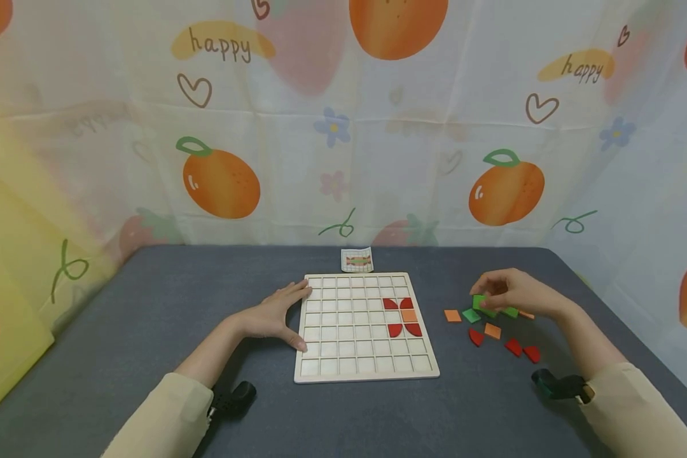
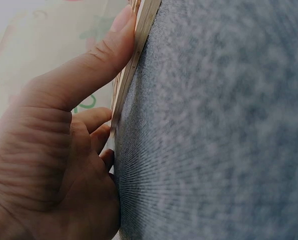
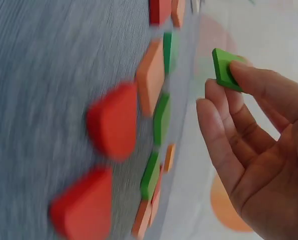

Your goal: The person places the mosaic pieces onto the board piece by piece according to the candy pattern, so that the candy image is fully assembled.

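A pale gridded board (image 1: pixel 346 348) lies on the table. My left hand (image 1: pixel 266 317) is spread along its left side, thumb and fingertips touching the edge; the left wrist view shows the thumb (image 2: pixel 101 62) resting against the wooden rim (image 2: pixel 131 70). Toward the board's right side, several red quarter-round tiles (image 1: pixel 395 331) surround an orange square tile (image 1: pixel 409 315). To the right of the board, my right hand (image 1: pixel 515 294) pinches a green square tile (image 3: pixel 224 70) between thumb and fingers, raised above the loose pieces.
Loose tiles lie under and around the right hand: green ones (image 1: pixel 471 315), orange squares (image 1: pixel 453 316) and red quarter-rounds (image 1: pixel 513 346). Behind the board is a small pattern card (image 1: pixel 357 261). A printed curtain (image 1: pixel 298 165) hangs along the table's back edge.
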The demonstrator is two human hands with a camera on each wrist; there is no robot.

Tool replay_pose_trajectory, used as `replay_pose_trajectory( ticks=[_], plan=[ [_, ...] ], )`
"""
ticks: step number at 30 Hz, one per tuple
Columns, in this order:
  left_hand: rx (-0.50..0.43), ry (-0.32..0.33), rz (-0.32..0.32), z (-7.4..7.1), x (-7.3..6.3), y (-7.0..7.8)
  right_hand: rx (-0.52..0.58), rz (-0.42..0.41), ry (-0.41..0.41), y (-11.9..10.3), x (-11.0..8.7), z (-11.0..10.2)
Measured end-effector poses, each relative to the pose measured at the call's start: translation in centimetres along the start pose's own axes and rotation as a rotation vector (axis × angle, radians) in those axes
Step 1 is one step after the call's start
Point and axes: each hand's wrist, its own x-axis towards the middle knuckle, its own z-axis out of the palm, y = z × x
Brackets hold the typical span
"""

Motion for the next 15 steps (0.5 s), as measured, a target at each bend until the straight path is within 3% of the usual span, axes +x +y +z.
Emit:
replay_pose_trajectory(
  ticks=[11, 15],
  plan=[
    [0.004, 0.004, 0.001, 0.1, 0.0, -0.1, -0.061, -0.001, 0.068, -2.9, 2.6, 2.7],
    [0.001, 0.002, 0.002, 0.0, 0.0, 0.0, -0.038, -0.026, 0.076, -3.7, 3.5, 3.7]
  ],
)
